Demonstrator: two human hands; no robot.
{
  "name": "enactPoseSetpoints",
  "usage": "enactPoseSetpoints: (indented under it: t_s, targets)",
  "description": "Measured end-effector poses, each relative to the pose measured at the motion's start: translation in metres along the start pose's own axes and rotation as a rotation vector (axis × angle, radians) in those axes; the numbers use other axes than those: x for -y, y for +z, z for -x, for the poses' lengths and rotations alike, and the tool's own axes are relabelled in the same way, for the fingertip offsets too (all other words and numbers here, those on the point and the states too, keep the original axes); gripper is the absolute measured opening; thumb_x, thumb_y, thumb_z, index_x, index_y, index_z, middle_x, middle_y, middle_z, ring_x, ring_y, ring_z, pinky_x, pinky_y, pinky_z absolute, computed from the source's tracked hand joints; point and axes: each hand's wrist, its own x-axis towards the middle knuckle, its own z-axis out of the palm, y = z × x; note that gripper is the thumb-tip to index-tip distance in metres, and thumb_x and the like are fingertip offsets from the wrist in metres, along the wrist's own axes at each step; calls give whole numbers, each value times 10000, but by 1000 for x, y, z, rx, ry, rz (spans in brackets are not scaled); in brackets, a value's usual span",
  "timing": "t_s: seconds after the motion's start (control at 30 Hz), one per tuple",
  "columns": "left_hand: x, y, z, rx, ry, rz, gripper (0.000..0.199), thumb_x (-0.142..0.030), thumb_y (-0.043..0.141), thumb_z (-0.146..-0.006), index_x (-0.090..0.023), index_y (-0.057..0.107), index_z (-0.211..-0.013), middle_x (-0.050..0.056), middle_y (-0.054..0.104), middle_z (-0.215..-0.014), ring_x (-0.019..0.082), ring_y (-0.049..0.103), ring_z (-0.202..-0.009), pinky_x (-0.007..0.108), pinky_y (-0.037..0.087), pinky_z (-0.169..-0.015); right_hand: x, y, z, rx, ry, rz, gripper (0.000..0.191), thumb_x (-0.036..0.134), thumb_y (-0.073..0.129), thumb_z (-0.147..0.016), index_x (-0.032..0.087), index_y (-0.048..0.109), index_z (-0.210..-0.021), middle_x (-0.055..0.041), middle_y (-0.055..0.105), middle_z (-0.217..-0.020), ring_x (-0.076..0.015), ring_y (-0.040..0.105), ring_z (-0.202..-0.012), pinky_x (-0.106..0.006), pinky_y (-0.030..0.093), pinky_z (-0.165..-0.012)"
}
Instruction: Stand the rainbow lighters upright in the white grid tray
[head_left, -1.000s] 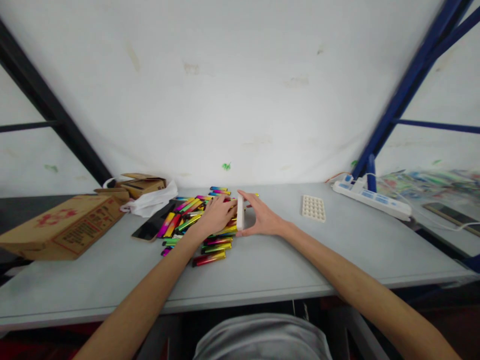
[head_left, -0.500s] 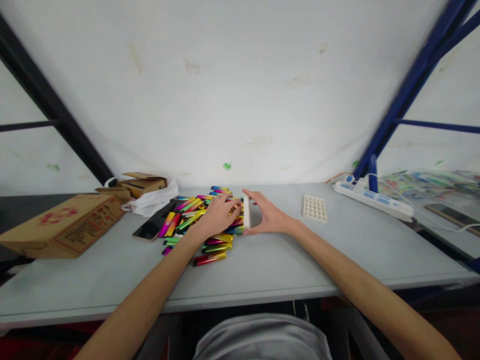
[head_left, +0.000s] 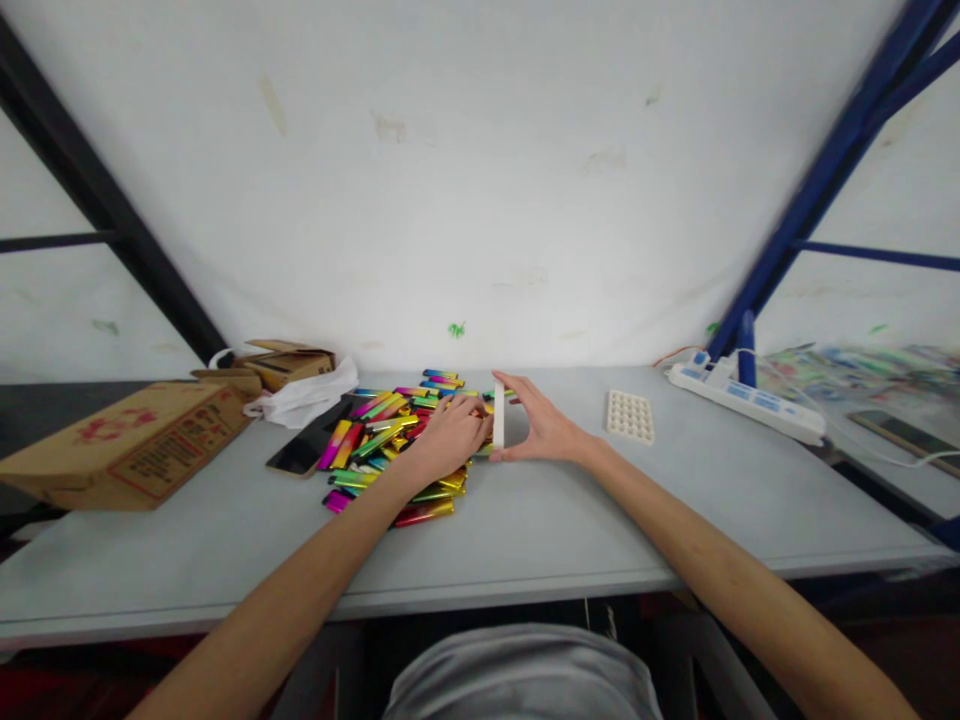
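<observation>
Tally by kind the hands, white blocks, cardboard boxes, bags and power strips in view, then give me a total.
Hands: 2, left hand and right hand
White blocks: 2, one lying flat, one seen edge-on in the right hand
Cardboard boxes: 2
White bag: 1
Power strip: 1
Total: 8

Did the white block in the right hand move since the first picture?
Yes, the white block moved to the right, closer to the tray lying flat.

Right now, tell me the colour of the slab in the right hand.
The slab is white; head view shows it.
</observation>
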Motion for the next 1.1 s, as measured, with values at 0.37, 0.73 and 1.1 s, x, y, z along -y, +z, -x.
enactPoseSetpoints:
  t_s: [0.37,0.73,1.1]
  targets:
    - [17,6,4,-33,-11,63,394,-293,424,-1043,-155,761,-892,122,668,-1044,257,586,-1069,428,464,-992,-8,-41,6,-95,65,55,1091,528,857,-726,316,241,-1601,-142,397,-1522,-340,440,-1389,-537,491,-1090]
    - [10,-5,4,5,-39,187,331,-314,461,-1027,-172,748,-941,117,673,-1068,258,594,-1090,434,488,-1004,-60,-78,22,-313,415,194,802,661,776,-724,243,433,-1316,-127,507,-1320,-297,585,-1190,-497,514,-1043]
    - [3,-12,5,36,-85,204,276,-277,485,-998,-172,732,-934,125,668,-1108,270,597,-1088,460,496,-1000,-61,-105,37,212,796,710,865,705,712,-773,181,496,-1425,-221,586,-1352,-400,554,-1288,-522,411,-1088]
